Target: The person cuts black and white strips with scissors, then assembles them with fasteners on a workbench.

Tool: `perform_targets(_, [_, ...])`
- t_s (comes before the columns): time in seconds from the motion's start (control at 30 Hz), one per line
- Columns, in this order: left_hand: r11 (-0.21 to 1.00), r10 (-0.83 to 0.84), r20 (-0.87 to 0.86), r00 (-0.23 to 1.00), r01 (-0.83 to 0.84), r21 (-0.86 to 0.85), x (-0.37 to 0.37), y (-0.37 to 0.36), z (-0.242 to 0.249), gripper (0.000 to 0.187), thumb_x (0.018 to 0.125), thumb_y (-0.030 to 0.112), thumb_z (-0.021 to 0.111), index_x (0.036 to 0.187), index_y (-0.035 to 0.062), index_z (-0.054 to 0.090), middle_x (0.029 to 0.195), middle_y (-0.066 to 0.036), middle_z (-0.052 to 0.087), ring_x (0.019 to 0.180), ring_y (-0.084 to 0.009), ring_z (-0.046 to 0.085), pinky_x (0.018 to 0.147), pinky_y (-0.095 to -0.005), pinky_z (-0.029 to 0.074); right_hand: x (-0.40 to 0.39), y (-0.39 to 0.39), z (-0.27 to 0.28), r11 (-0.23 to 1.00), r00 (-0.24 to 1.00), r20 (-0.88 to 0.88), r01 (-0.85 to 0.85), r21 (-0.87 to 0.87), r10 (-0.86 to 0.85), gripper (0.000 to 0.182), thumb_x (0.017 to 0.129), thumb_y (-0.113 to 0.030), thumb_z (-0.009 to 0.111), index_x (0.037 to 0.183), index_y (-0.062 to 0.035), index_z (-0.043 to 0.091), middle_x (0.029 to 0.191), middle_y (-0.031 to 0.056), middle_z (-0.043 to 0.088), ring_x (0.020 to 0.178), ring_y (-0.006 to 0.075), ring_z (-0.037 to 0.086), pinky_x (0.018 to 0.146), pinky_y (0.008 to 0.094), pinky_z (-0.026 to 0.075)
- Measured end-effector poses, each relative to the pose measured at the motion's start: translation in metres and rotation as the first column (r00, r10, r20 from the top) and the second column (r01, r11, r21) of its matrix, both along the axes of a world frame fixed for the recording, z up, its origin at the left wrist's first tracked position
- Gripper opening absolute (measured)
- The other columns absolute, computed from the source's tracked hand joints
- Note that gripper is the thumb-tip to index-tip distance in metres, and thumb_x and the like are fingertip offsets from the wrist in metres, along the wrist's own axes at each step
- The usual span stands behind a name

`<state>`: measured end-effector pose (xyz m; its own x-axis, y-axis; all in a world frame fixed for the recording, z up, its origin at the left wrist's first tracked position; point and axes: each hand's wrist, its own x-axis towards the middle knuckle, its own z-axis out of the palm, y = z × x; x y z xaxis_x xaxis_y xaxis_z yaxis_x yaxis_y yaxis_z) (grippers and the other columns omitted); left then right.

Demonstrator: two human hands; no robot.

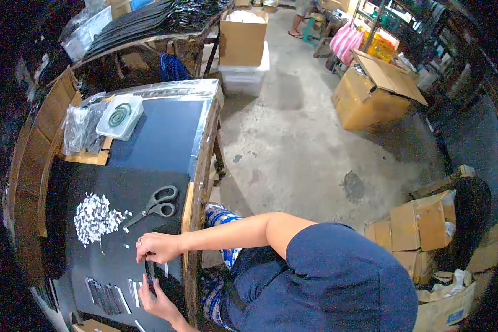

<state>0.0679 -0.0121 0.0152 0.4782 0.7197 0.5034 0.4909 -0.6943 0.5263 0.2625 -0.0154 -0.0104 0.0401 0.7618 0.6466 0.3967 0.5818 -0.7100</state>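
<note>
My right hand (159, 247), with a ring on one finger, is closed at the upper end of a narrow black strip (150, 269). Below it, my left hand (157, 303) grips the strip's lower end between thumb and fingers. Both hands are over the black-covered table near its edge. Grey-handled scissors (155, 208) lie open just beyond my right hand. Left of the scissors is a heap of small white and black cut pieces (97, 219). Several black strips (104, 296) and white strips (134, 292) lie flat to the left of my left hand.
A plastic tub (120, 117) with a dark green coil sits farther up the table beside clear plastic bags (83, 127). Cardboard boxes (379, 91) stand across the concrete floor (293, 160), with more stacked at lower right. Another person's legs (299, 22) show far back.
</note>
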Motion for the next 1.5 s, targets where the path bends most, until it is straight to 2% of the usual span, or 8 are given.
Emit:
perform_targets(0.23, [0.999,-0.016,0.018,1.000,0.017,-0.041,-0.004,0.006,-0.006,0.024,0.079,-0.004,0.065,0.103,-0.0033,0.066,0.085,-0.014,0.063,0.075,-0.0270,0.059,0.071,-0.0362,0.048,-0.001,0.003,-0.005,1.000,1.000,0.026,-0.001,-0.030,0.002,0.019,0.064,-0.001,0.063,0.081,-0.0067,0.069,0.078,0.0109,0.062,0.081,0.0314,0.058,0.074,0.0432,0.045])
perform_targets(0.4, [0.995,-0.009,-0.100,0.995,0.019,0.103,-0.006,0.007,-0.011,0.024,0.080,-0.004,0.063,0.104,-0.0029,0.066,0.087,-0.014,0.063,0.079,-0.0257,0.059,0.072,-0.0361,0.048,-0.002,0.002,-0.009,0.999,0.993,0.114,-0.009,0.033,0.005,0.011,0.068,0.000,0.062,0.075,-0.0041,0.069,0.077,0.0092,0.059,0.082,0.0277,0.055,0.077,0.0392,0.043])
perform_targets(0.6, [1.000,0.005,-0.096,0.995,-0.003,0.013,-0.010,0.008,-0.014,0.025,0.083,0.001,0.062,0.107,0.0015,0.067,0.091,-0.013,0.062,0.084,-0.0257,0.060,0.077,-0.0347,0.048,-0.004,-0.003,-0.005,0.999,0.985,0.170,0.025,0.021,-0.028,0.009,0.069,-0.002,0.062,0.076,-0.0041,0.068,0.079,0.0085,0.059,0.084,0.0265,0.055,0.079,0.0391,0.042])
perform_targets(0.93, [0.999,-0.010,-0.100,0.995,0.014,0.037,-0.021,0.012,-0.023,0.025,0.083,0.000,0.062,0.107,0.0018,0.067,0.090,-0.012,0.062,0.082,-0.0250,0.059,0.075,-0.0341,0.049,-0.008,0.001,-0.009,0.998,0.989,0.148,0.010,-0.057,-0.001,0.002,0.071,-0.006,0.063,0.072,-0.0066,0.065,0.075,0.0060,0.060,0.084,0.0258,0.055,0.078,0.0388,0.042])
perform_targets(1.03, [0.986,0.028,-0.166,0.986,0.000,0.169,-0.022,0.007,-0.014,0.023,0.083,0.000,0.062,0.106,0.0006,0.067,0.088,-0.012,0.063,0.081,-0.0250,0.059,0.075,-0.0341,0.049,-0.007,0.001,-0.009,0.998,0.984,0.177,0.029,-0.054,-0.019,0.001,0.071,-0.007,0.063,0.070,-0.0077,0.063,0.073,0.0052,0.059,0.083,0.0256,0.055,0.077,0.0383,0.042])
perform_targets(1.13, [0.978,0.087,-0.097,0.991,-0.066,0.200,-0.007,-0.006,0.013,0.014,0.082,0.005,0.068,0.095,0.0081,0.074,0.087,-0.015,0.068,0.076,-0.0288,0.064,0.069,-0.0361,0.050,-0.009,0.001,-0.009,0.999,0.985,0.173,0.027,-0.034,-0.021,0.002,0.071,-0.008,0.063,0.069,-0.0080,0.063,0.072,0.0048,0.058,0.082,0.0255,0.054,0.075,0.0376,0.041])
perform_targets(1.33, [0.970,0.066,-0.020,0.998,-0.059,0.237,0.000,-0.012,0.023,0.013,0.078,0.005,0.072,0.091,0.0021,0.073,0.081,-0.013,0.067,0.070,-0.0274,0.061,0.067,-0.0364,0.050,-0.007,0.000,-0.008,0.999,0.986,0.168,0.023,-0.038,-0.016,0.002,0.071,-0.008,0.063,0.070,-0.0079,0.062,0.072,0.0045,0.056,0.082,0.0253,0.053,0.074,0.0374,0.041])
perform_targets(1.5, [0.985,0.137,0.035,0.990,-0.140,0.105,-0.005,-0.017,0.022,0.012,0.078,0.005,0.072,0.088,-0.0009,0.072,0.080,-0.014,0.067,0.070,-0.0268,0.062,0.067,-0.0356,0.050,-0.006,-0.001,-0.005,0.998,0.986,0.164,-0.012,-0.062,0.022,0.001,0.071,-0.008,0.063,0.071,-0.0080,0.062,0.072,0.0042,0.056,0.082,0.0249,0.053,0.075,0.0369,0.040])
